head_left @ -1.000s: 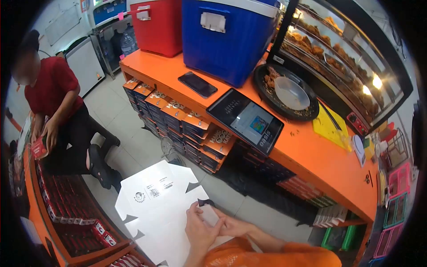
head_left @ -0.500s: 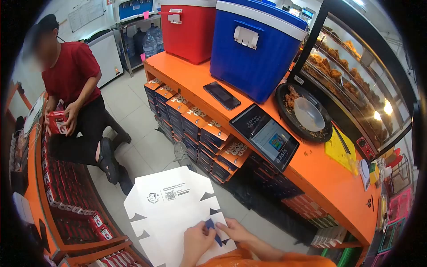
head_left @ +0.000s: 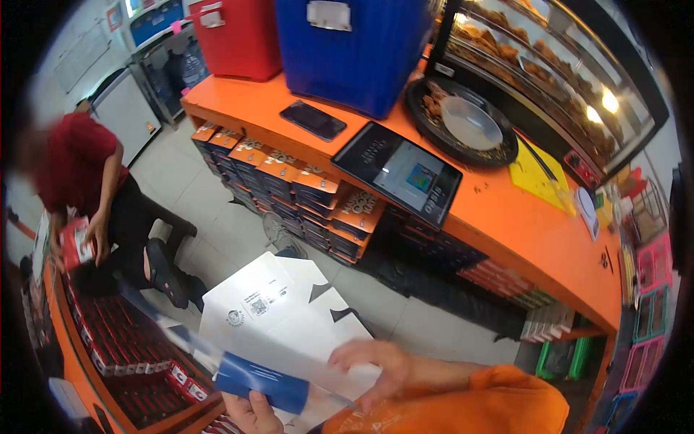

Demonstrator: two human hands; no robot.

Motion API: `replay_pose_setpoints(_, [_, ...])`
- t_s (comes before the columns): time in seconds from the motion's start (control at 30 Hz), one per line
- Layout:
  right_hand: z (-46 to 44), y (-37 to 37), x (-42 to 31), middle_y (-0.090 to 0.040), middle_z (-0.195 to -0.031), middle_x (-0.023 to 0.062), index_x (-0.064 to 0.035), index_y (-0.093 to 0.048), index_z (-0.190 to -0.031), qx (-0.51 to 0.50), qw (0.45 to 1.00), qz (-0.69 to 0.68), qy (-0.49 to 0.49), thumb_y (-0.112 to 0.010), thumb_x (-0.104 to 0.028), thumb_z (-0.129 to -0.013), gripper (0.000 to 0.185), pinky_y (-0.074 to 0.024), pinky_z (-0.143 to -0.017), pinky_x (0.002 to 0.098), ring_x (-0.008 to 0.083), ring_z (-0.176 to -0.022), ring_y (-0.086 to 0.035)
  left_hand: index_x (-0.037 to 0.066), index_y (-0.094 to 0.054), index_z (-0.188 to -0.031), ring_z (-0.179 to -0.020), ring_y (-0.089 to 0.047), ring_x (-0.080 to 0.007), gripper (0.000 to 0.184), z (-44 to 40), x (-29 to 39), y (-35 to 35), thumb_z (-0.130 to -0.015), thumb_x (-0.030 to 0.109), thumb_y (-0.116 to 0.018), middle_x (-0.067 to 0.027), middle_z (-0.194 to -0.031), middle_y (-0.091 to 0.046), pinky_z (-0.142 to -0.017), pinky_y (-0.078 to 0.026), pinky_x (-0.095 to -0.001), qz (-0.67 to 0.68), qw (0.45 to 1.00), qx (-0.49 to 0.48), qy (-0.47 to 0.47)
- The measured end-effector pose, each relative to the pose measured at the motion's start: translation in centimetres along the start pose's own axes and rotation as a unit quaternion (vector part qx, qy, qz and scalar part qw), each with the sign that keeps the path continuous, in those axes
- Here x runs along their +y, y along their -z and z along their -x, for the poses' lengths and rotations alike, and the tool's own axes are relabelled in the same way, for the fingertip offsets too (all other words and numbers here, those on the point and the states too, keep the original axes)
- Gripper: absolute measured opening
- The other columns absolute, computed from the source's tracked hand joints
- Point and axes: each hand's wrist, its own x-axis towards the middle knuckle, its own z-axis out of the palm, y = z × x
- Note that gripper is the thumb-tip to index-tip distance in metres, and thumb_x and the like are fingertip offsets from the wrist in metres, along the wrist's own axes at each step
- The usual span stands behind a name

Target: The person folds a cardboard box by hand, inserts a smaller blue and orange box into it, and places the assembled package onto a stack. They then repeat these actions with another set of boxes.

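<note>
A flat white cardboard box blank (head_left: 278, 318) with printed text and a logo lies across the lap area at bottom centre. My left hand (head_left: 251, 414), thumb uppermost, grips a blue printed flap (head_left: 262, 381) at the blank's lower left; that part is smeared by motion. Over the blank's lower right side is my right hand (head_left: 376, 365), blurred, its fingers apart and curved, with nothing visible in them.
An orange counter (head_left: 506, 224) bears a tablet (head_left: 397, 173), phone (head_left: 313, 120), coolers, a black food tray (head_left: 463, 123) and a yellow board (head_left: 538, 177). Stacked boxes (head_left: 311, 192) fill its shelves. A person in red (head_left: 83, 155) holds a red box at left, beside a low shelf.
My left hand has moved left, lifting and turning a flap so its blue side shows. My right hand has let go of the blank and opened. The view has shifted.
</note>
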Motion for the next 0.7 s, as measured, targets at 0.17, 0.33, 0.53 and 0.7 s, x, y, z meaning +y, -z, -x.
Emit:
replay_pose_setpoints(0.17, [-2.4, -3.5, 0.1, -0.062, -0.107, 0.0153, -0.0005, -0.062, -0.113, 0.036, 0.966, 0.08, 0.244, -0.073, -0.01, -0.081, 0.035, -0.056, -0.068, 0.0314, 0.0278, -0.084, -0.066, -0.005, -0.031, -0.136, -0.103, -0.058, -0.0201, 0.056, -0.7, 0.6, 0.3, -0.092, 0.01, -0.061, -0.0171, -0.118, -0.056, -0.089, -0.048, -0.03, -0.016, 0.999, 0.037, 0.013])
replay_pose_setpoints(0.33, [-3.6, -4.9, -0.7, -0.063, -0.117, 0.0142, -0.004, -0.068, -0.11, 0.056, 0.947, 0.222, 0.225, -0.074, -0.014, -0.081, 0.031, -0.0542, -0.069, 0.0299, 0.0215, -0.081, -0.069, -0.007, -0.023, -0.138, -0.104, -0.061, -0.0265, 0.062, 0.2, -1.3, -2.4, -0.085, -0.007, -0.056, -0.0226, -0.117, -0.054, -0.09, -0.05, -0.0316, -0.211, 0.973, -0.017, -0.092])
replay_pose_setpoints(0.53, [-5.5, -3.1, -1.7, -0.058, -0.093, 0.0082, -0.0041, -0.053, -0.081, -0.074, 0.996, 0.043, 0.009, -0.076, -0.037, -0.08, 0.041, -0.0436, -0.051, 0.0318, 0.0265, -0.059, -0.056, -0.007, -0.025, -0.14, -0.106, -0.06, -0.0241, 0.066, -0.8, 4.8, -2.0, -0.086, -0.001, -0.062, -0.0196, -0.118, -0.055, -0.087, -0.049, -0.0321, -0.29, 0.922, -0.236, -0.104])
replay_pose_setpoints(0.7, [-5.3, -5.6, -1.1, -0.05, -0.071, 0.008, -0.0014, -0.057, -0.093, 0.04, 0.97, -0.049, 0.236, -0.064, -0.04, -0.091, 0.04, -0.0404, -0.046, 0.0323, 0.0216, -0.049, -0.049, -0.01, -0.054, -0.119, -0.082, -0.062, -0.0305, 0.04, 2.1, 7.4, -0.8, -0.088, 0.013, -0.067, -0.0245, -0.101, -0.062, -0.07, -0.05, -0.0372, -0.347, 0.902, -0.164, -0.199])
